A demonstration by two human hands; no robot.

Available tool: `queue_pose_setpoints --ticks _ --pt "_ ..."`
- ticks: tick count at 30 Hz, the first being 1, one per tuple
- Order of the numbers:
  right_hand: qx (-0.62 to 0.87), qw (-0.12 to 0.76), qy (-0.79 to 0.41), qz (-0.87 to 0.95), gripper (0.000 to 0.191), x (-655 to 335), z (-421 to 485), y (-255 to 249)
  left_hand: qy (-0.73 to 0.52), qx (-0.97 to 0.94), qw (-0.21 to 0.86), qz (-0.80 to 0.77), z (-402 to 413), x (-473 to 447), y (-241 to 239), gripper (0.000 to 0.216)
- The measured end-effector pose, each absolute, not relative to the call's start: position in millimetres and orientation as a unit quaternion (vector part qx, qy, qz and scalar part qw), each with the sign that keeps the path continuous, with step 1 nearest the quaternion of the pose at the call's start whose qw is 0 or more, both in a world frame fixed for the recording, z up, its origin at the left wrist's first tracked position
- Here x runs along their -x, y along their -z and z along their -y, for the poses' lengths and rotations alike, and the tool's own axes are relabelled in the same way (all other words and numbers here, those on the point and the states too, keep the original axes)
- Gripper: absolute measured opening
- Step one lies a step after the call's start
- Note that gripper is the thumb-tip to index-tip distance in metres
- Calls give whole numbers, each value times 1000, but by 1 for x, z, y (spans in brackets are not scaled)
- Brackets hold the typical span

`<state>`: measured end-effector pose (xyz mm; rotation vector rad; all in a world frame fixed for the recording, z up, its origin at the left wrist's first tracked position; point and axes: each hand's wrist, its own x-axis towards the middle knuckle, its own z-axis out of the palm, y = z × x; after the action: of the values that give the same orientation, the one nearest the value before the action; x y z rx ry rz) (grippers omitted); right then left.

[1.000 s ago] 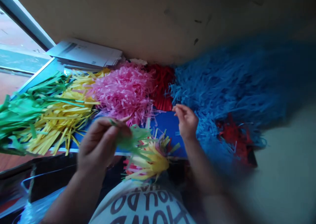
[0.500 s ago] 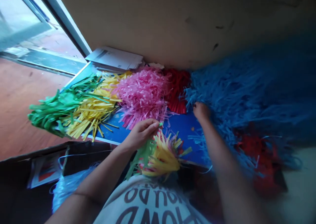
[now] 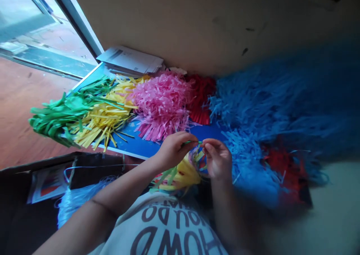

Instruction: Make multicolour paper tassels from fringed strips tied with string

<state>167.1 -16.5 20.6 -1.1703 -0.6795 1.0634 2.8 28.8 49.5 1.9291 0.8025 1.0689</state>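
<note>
My left hand (image 3: 173, 150) pinches the top of a bundle of fringed paper strips (image 3: 180, 174), green, yellow and some red, that hangs down in front of my chest. My right hand (image 3: 218, 159) is closed in a pinch right beside it, fingertips meeting the left hand's over the bundle's top; a thin green strip (image 3: 194, 142) bridges the two hands. Both hands hover over the near edge of a blue board (image 3: 140, 144).
Piles of shredded paper lie on the board: green (image 3: 56, 116), yellow (image 3: 104, 116), pink (image 3: 163, 101), red (image 3: 201, 97), and a big blue heap (image 3: 281, 105) at right with more red (image 3: 281, 165). Stacked papers (image 3: 131, 60) sit by the wall. A dark box with plastic string (image 3: 75, 195) stands left.
My right hand came back from the blue heap to meet my left hand at the bundle's top. The left hand stayed on the bundle, shifted slightly right.
</note>
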Motion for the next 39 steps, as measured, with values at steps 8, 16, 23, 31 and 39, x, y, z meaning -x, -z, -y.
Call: queue_pose_setpoints --ticks 8,16,23,31,39 --pt "536 698 -390 271 24 -151 26 -10 -386 -799 299 -351 -22 -2 -49 17" --pt "575 659 -310 372 13 -153 35 -13 -369 -822 264 -344 -20 3 -52 19" --pt "601 620 -264 430 11 -157 39 -12 -329 -864 164 -344 -18 8 -53 26" --pt "591 603 -270 463 17 -161 40 -12 -290 -877 171 -344 -17 8 -52 28" --pt "584 605 -263 473 12 -164 43 -11 -318 -842 270 -343 -19 11 -52 18"
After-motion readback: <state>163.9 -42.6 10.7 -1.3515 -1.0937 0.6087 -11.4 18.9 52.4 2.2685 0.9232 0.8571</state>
